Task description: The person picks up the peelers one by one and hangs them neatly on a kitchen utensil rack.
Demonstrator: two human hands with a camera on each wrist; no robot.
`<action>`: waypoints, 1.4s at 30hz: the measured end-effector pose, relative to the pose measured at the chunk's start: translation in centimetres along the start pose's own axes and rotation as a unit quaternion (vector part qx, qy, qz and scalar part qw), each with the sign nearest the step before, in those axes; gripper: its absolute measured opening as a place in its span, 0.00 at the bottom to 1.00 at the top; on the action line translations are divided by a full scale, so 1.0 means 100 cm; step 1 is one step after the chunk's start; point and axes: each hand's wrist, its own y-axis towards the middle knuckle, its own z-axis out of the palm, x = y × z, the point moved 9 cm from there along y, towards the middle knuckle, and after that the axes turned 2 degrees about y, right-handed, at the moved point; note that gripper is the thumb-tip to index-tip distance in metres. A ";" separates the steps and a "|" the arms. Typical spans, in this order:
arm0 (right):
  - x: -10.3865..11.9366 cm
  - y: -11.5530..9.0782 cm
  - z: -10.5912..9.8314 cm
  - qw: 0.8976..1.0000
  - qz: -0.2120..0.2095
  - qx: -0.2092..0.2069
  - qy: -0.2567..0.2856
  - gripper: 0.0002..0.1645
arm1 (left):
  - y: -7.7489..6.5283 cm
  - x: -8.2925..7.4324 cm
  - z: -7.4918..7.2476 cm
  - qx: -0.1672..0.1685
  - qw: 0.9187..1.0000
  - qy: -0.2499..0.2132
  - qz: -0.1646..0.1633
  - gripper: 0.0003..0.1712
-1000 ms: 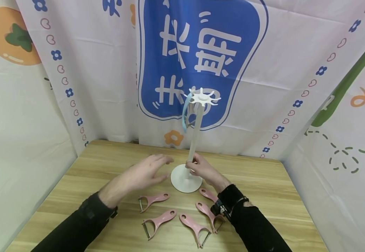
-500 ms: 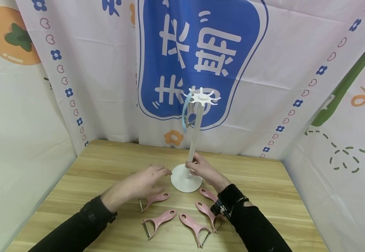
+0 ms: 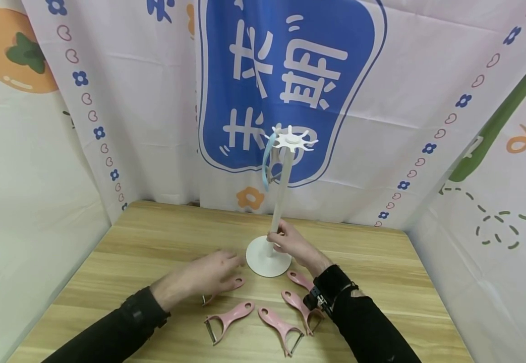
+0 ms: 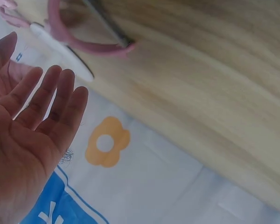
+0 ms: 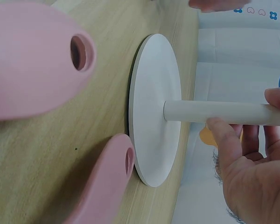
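Observation:
A white rotating-top stand [image 3: 279,201] with a round base [image 3: 263,268] rises near the table's middle. My right hand [image 3: 296,246] grips its pole low down; in the right wrist view the thumb and fingers curl round the pole [image 5: 200,111]. A light blue peeler [image 3: 266,169] hangs from a hook at the stand's top left. My left hand [image 3: 206,272] hovers over a pink peeler [image 3: 239,283], hiding most of it. In the left wrist view, the left fingers [image 4: 67,107] are extended and apart, with nothing held, near the peeler's pink frame [image 4: 98,48].
Several more pink peelers lie in front of the base: one at front left [image 3: 232,316], another at front centre [image 3: 278,325], and two partly behind the right wrist [image 3: 296,302]. A printed cloth [image 3: 163,126] hangs behind the wooden table [image 3: 371,282].
My left hand has come down and slightly toward me, from beside the stand to over the left pink peeler. The right hand keeps its hold on the pole.

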 end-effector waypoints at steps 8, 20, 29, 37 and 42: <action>0.001 0.000 0.001 1.000 -0.001 -0.005 -0.003 0.21 | -0.005 0.005 0.010 0.020 0.999 0.025 -0.020 0.26; -0.001 0.001 0.000 1.000 0.006 -0.002 -0.002 0.21 | -0.006 0.014 0.022 0.048 0.997 0.040 -0.033 0.26; -0.002 0.001 0.000 1.000 0.004 0.004 0.001 0.24 | -0.007 0.014 0.022 0.049 0.998 0.019 -0.030 0.19; -0.001 0.000 0.000 1.000 0.004 0.004 -0.002 0.22 | -0.006 0.012 0.018 0.044 0.999 0.014 -0.029 0.20; -0.001 0.001 -0.001 1.000 0.006 0.001 -0.004 0.19 | -0.005 0.009 0.011 0.023 0.999 0.006 -0.024 0.18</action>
